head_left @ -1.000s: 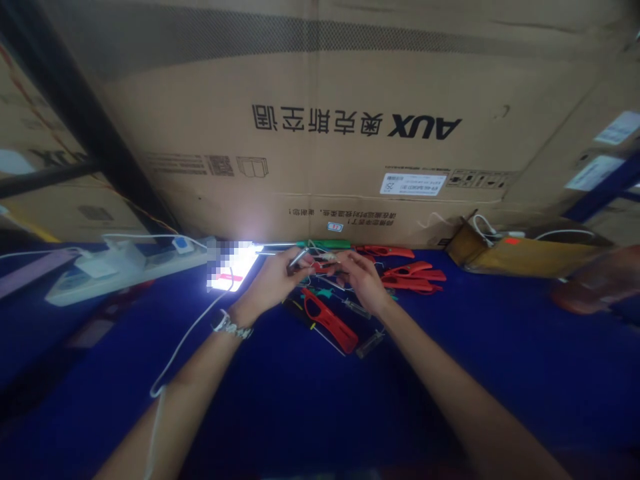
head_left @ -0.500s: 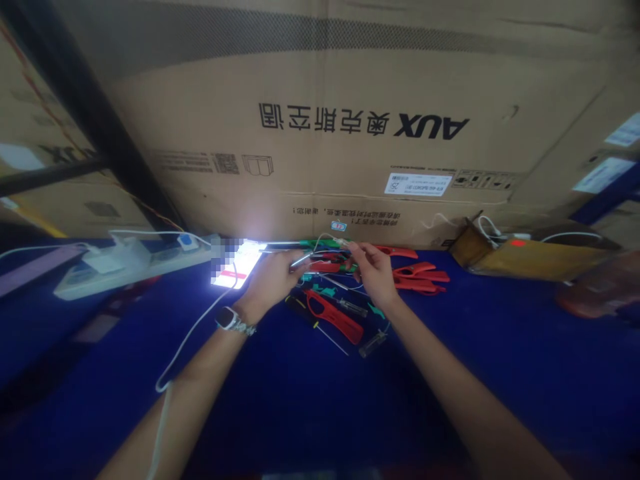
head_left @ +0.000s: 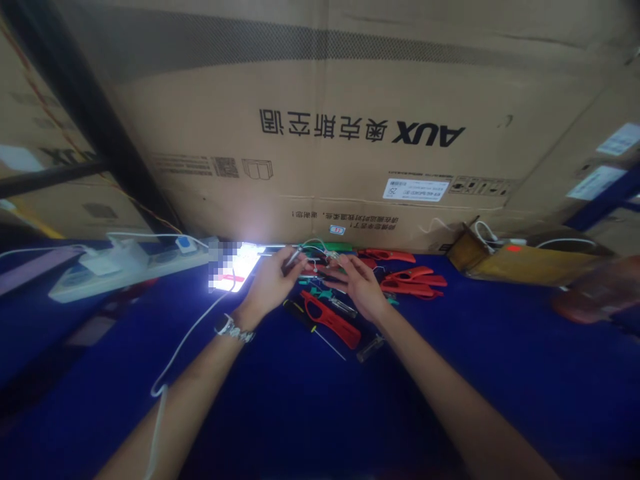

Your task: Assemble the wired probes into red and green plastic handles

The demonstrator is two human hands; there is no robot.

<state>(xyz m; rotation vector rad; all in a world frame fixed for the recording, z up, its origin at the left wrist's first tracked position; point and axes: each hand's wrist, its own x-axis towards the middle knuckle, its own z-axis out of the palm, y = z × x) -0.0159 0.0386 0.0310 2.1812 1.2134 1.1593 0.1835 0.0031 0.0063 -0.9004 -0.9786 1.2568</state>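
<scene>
My left hand (head_left: 273, 280), a watch on its wrist, is closed around a thin metal probe-like tool (head_left: 293, 255) with fine wires trailing from it. My right hand (head_left: 357, 283) hovers beside it with fingers partly spread over a cluster of small clips and wires (head_left: 320, 263). Below both hands a red clamp tool (head_left: 333, 320) lies on the blue table (head_left: 300, 400), with a dark screwdriver-like tool (head_left: 297, 313) beside it.
More red clamps (head_left: 410, 280) lie to the right. A lit phone (head_left: 233, 270) with a white cable sits left, next to a white power strip (head_left: 120, 267). A large cardboard box (head_left: 350, 133) walls off the back. A small open carton (head_left: 525, 263) stands at the right.
My right hand, raised toward the box half a second ago, has come back down next to the left hand with fingers spread. The left hand has stayed in place on the probe.
</scene>
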